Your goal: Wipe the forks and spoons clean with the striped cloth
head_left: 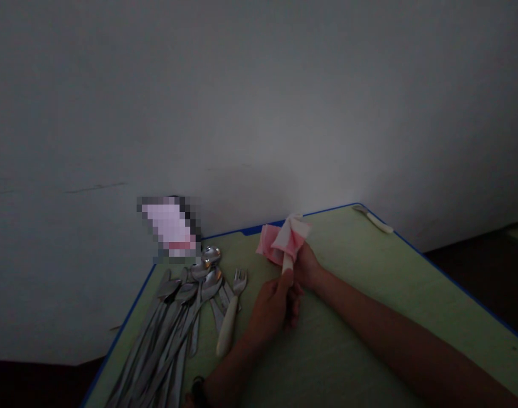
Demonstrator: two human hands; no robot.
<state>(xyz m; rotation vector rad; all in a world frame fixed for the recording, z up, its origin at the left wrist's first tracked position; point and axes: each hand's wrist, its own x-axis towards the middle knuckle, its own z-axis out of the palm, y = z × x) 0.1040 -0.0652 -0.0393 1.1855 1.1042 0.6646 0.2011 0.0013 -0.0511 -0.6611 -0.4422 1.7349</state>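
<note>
Nr far edge [251,230], handle [287,264] in LH [270,307], cloth [289,240] in RH [309,268]

A dark band [198,391] is worn around the left wrist [206,388], close above the left hand [270,309]. It is seen as black or nearly black, narrow and rounded; its material and any finer markings cannot be made out in the dim light. The right hand [308,266] and right forearm [378,326] are seen bare, as is the left forearm [233,365].

The single head camera looks forward and down across the nearby table [348,255] toward a wall [259,102].
</note>
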